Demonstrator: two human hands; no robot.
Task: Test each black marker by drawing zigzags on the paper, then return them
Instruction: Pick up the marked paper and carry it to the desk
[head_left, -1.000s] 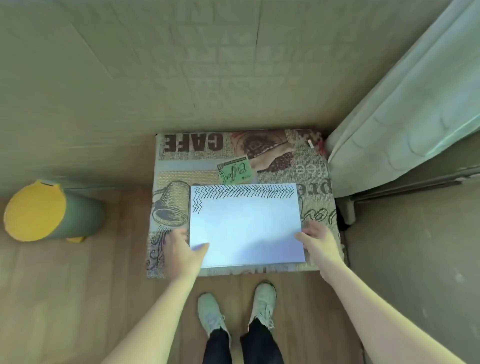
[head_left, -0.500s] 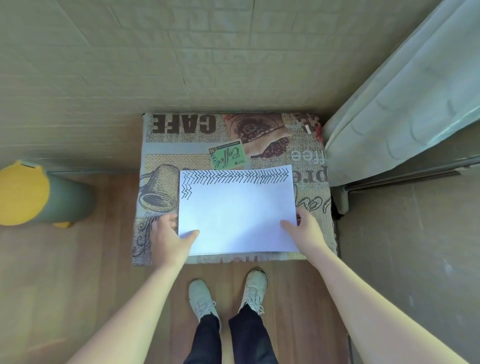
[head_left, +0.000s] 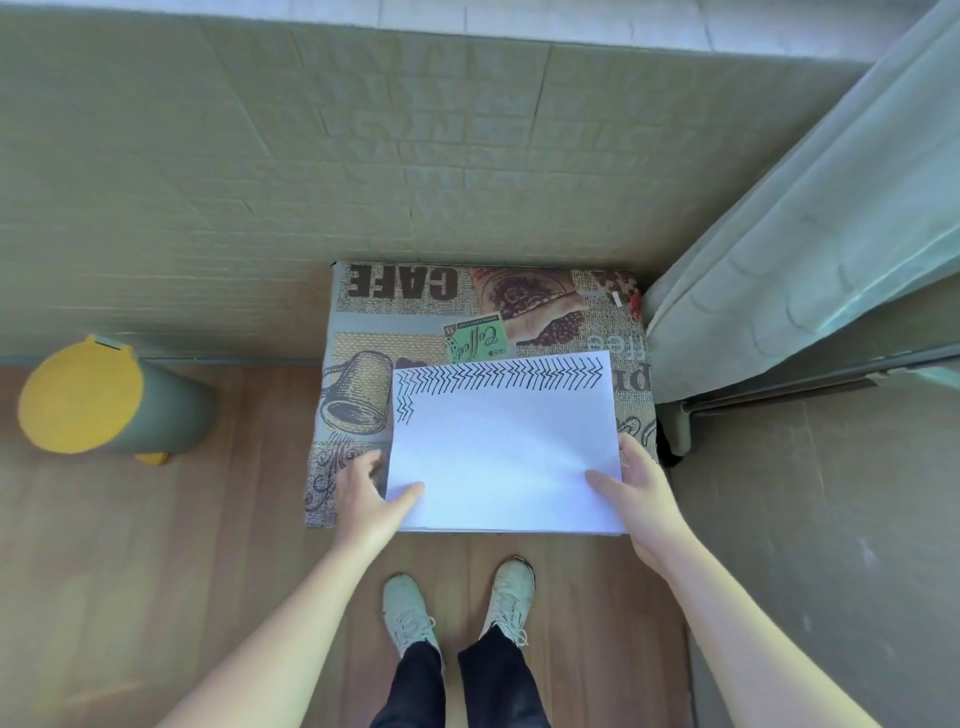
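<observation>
White rectangular sheet of paper (head_left: 504, 457) lies on a low surface (head_left: 358, 322) covered in café-print cloth, black zigzags running along its far edge and top left corner. The left hand (head_left: 366, 496) pinches the near left corner, thumb on top, fingers (head_left: 363, 462) underneath. The right hand (head_left: 636, 493) grips the near right corner likewise. No marker is visible. A yellow-lidded grey-green cylindrical bin (head_left: 104, 400) stands well apart on the wooden floor (head_left: 156, 571).

The paper (head_left: 506, 457) is white with black zigzags along its 12 o'clock edge. The tablecloth (head_left: 363, 322) beneath shows brown coffee prints and a green label. At 9 o'clock, a grey-green bin (head_left: 156, 410) has a yellow lid (head_left: 80, 395).
</observation>
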